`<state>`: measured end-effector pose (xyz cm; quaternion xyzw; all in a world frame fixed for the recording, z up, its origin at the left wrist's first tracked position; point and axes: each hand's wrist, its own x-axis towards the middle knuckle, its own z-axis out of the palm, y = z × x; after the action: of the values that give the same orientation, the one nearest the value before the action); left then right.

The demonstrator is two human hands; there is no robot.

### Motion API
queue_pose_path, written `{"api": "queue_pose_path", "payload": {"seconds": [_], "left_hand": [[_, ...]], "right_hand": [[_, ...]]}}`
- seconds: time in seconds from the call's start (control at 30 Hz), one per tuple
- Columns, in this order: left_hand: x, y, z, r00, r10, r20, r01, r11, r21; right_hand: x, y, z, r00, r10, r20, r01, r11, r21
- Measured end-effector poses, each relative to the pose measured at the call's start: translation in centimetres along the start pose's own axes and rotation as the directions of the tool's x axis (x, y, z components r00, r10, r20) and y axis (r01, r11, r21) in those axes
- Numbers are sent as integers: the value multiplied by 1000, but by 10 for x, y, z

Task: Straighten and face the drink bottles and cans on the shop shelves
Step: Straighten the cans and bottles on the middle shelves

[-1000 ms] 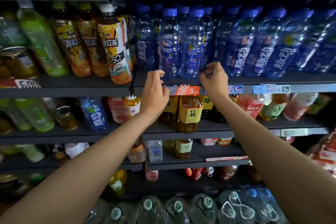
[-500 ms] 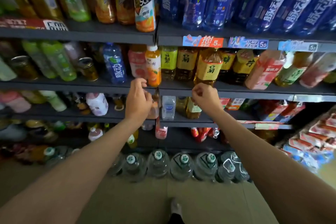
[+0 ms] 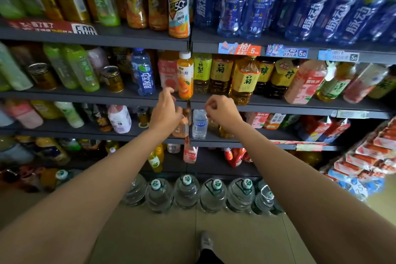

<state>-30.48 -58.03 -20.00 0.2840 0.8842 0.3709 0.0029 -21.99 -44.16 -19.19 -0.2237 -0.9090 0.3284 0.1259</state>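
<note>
At the far left of the second shelf (image 3: 64, 94), green bottles (image 3: 82, 68) lean beside two gold cans (image 3: 113, 79), and a lone blue bottle (image 3: 143, 73) stands further right among them. Half a second ago these sat in much the same places in the view; a full second ago the view was higher, with both hands up at the edge of the blue-bottle shelf, one shelf above.

The left hand (image 3: 166, 111) now hangs in front of the second shelf's edge, fingers loosely curled and holding nothing, its fingertips just below and left of the orange juice bottle (image 3: 185, 76) (white cap, upright, at the shelf's front edge). It has barely shifted since the last frame, staying just short of that bottle without touching it.

The right hand (image 3: 220, 113) is at the same height, fingers curled inward; whether thumb and forefinger pinch anything cannot be told. Behind it, one shelf lower, stands a small clear water bottle (image 3: 199, 124). Up and to its right, a yellow-labelled tea bottle (image 3: 244, 80) sits forward of its row, tilted slightly.

Further right, a pink peach drink (image 3: 305, 81) leans left. On the floor below, large water jugs (image 3: 186, 191) stand in a row, and a shoe (image 3: 206, 242) shows at the bottom edge.
</note>
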Motion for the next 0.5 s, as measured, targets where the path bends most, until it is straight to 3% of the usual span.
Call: {"api": "queue_pose_path", "payload": {"seconds": [0.27, 0.5], "left_hand": [[-1, -18, -36, 993, -86, -82, 79, 993, -87], [18, -44, -71, 984, -126, -128, 115, 989, -92]], "right_hand": [[3, -18, -5, 995, 33, -91, -30, 999, 35], [35, -61, 14, 999, -39, 2, 39, 996, -79]]}}
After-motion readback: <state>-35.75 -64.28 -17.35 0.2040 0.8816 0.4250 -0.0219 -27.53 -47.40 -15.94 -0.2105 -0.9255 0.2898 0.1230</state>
